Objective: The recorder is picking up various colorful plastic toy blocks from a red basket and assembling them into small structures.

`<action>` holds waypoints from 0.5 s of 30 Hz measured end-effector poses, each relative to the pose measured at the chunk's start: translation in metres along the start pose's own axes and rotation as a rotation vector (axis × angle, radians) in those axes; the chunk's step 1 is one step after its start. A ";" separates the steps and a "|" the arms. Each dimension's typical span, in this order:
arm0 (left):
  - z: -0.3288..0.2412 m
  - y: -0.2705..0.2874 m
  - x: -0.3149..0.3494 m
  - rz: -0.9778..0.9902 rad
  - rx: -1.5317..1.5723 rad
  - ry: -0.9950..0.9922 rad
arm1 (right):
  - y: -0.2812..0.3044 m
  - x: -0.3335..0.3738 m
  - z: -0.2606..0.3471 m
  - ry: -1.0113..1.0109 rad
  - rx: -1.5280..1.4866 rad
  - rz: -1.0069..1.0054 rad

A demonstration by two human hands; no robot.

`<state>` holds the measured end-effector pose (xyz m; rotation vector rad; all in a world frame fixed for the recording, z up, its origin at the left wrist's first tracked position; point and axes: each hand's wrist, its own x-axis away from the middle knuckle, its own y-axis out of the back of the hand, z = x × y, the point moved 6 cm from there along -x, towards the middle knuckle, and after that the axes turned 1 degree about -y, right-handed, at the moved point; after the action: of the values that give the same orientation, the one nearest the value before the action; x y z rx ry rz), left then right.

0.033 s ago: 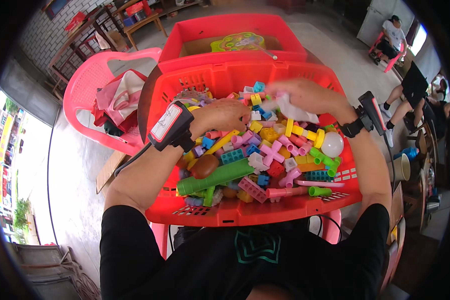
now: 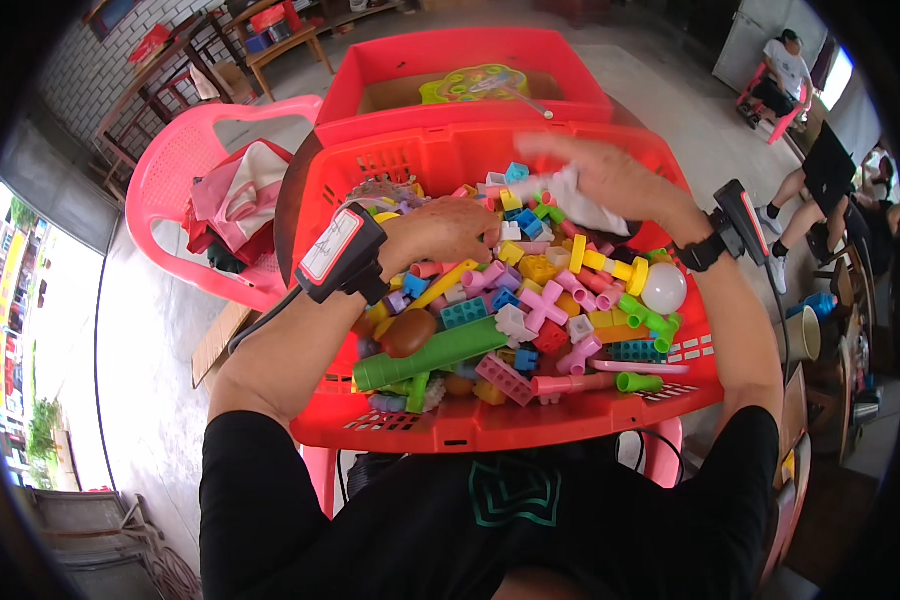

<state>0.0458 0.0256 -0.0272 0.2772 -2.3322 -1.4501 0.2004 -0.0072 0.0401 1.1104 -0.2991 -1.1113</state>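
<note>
At the centre of the frame, a red plastic basket [image 2: 450, 436] with slotted sides holds a heap of toy building blocks [image 2: 540, 268] in many colours. The left hand [image 2: 448, 226] lies over the heap, just left of the middle, fingers curled downward; whether it grasps a block cannot be told. The right hand [image 2: 610, 178], blurred, is above the heap at the upper right of centre, fingers reaching leftward, with a white cloth [image 2: 585, 208] right beneath its palm; whether the fingers grip it is unclear. Near the basket's right side sits a white ball [image 2: 664, 289], and a long green piece [image 2: 430, 354] slants across the lower left of the heap, touching a brown rounded piece [image 2: 410, 333]. At upper centre, a red bin [image 2: 460, 124] contains a yellow-green toy [image 2: 475, 84].
</note>
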 end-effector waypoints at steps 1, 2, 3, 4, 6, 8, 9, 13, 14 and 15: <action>0.000 0.000 0.000 0.000 0.000 -0.002 | 0.019 -0.003 0.015 -0.014 -0.189 -0.128; -0.001 0.000 0.000 -0.002 0.000 -0.016 | 0.021 -0.004 0.009 -0.015 -0.188 -0.129; -0.002 0.000 0.000 -0.005 0.000 -0.032 | 0.038 -0.002 -0.010 -0.074 -0.346 -0.383; -0.002 0.000 -0.001 -0.004 -0.001 -0.032 | 0.052 0.005 -0.024 -0.132 -0.503 -0.638; -0.003 -0.001 -0.002 0.004 0.002 -0.036 | 0.059 0.014 -0.039 -0.247 -0.513 -0.622; 0.000 -0.002 0.001 0.000 -0.007 -0.034 | 0.058 0.014 -0.041 -0.361 -0.530 -0.601; 0.001 -0.004 0.003 -0.006 -0.015 -0.036 | 0.056 0.012 -0.037 -0.329 -0.555 -0.578; 0.002 0.000 0.001 0.051 -0.008 -0.032 | 0.054 0.005 -0.033 -0.200 -0.334 -0.451; 0.001 0.003 0.001 0.062 0.009 -0.027 | 0.050 0.005 -0.033 -0.213 -0.346 -0.439; -0.001 0.012 0.000 0.001 0.082 -0.054 | 0.047 0.005 -0.030 -0.232 -0.284 -0.429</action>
<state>0.0463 0.0300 -0.0163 0.2618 -2.4378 -1.3796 0.2500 0.0056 0.0636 0.8101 -0.0768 -1.6145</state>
